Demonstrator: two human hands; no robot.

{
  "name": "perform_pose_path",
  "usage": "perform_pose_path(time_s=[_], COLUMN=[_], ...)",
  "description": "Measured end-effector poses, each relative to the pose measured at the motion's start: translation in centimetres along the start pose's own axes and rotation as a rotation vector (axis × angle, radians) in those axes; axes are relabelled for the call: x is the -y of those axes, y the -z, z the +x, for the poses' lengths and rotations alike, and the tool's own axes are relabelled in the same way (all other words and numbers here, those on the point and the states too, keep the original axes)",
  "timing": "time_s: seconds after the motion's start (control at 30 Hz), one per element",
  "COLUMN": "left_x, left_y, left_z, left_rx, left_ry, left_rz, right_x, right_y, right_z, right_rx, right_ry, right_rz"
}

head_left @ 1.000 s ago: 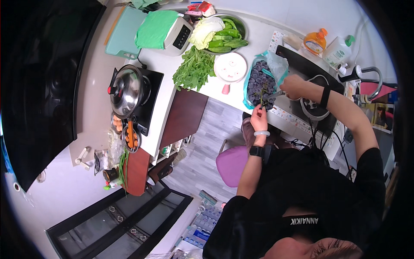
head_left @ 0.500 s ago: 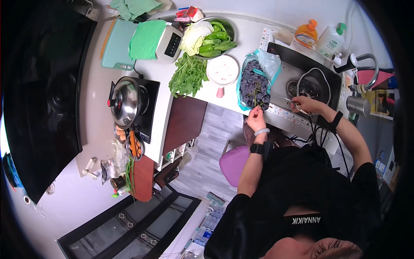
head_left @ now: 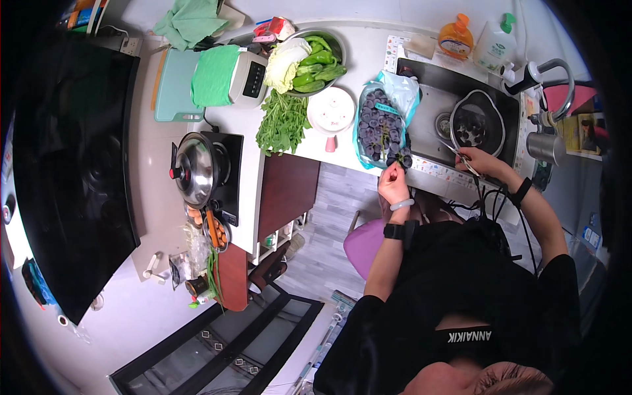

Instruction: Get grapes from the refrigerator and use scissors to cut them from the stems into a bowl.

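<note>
A clear and teal plastic bag (head_left: 406, 84) lies on the counter's edge left of the sink, holding a large bunch of dark purple grapes (head_left: 380, 125). My left hand (head_left: 394, 187) is at the bag's near end, its fingers pinched on the bunch where a few grapes stick out. My right hand (head_left: 486, 162) grips a pair of scissors (head_left: 463, 157) over the sink's near edge, the blades pointing up and left, apart from the grapes. Beyond them in the sink sits a round bowl (head_left: 503, 125) with some dark grapes in it.
Around the bowl is the dark sink (head_left: 431, 99), with a faucet (head_left: 559, 69) at its right and soap bottles (head_left: 455, 41) behind. Left of the bag stand a white lidded pot (head_left: 331, 112), leafy greens (head_left: 280, 125) and a bowl of vegetables (head_left: 342, 49). A lidded pan (head_left: 196, 172) sits on the cooktop.
The scissors and my right hand have moved a little to the right, away from the grapes. My left hand still pinches the bunch. The whole view has shifted slightly.
</note>
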State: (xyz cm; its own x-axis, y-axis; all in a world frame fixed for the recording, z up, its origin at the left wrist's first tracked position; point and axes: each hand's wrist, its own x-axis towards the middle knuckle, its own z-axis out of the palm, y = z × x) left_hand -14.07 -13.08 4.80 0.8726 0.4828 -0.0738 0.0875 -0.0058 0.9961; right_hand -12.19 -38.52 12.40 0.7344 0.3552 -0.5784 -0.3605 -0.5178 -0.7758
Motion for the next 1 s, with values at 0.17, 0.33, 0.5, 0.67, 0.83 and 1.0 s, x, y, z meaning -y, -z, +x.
perform_pose_path(time_s=[0.17, 0.33, 0.5, 0.67, 0.83, 1.0], left_x=[-1.7, -3.4, -3.3, -2.0, 0.3, 1.1], left_y=[0.9, 0.1, -3.6, -9.0, -12.2, -14.2], left_z=[-0.5, -1.1, -1.5, -1.3, -0.5, -1.7], left_rx=[0.053, 0.218, 0.406, 0.586, 0.640, 0.742], left_ry=[-0.022, -0.115, -0.158, -0.312, -0.350, -0.362], left_rz=[0.075, 0.166, 0.122, 0.377, 0.584, 0.629], right_x=[-1.1, -2.1, -4.7, -7.4, -5.5, -7.3], right_y=[0.0, 0.0, -0.1, -0.5, -0.7, -1.1], right_z=[-1.5, -3.2, -4.9, -7.8, -10.6, -11.9], right_rx=[-0.063, -0.142, -0.254, -0.322, -0.269, -0.336], right_ry=[0.021, -0.008, -0.010, -0.048, -0.061, 0.011], right_rz=[0.016, 0.175, 0.190, 0.440, 1.098, 1.079])
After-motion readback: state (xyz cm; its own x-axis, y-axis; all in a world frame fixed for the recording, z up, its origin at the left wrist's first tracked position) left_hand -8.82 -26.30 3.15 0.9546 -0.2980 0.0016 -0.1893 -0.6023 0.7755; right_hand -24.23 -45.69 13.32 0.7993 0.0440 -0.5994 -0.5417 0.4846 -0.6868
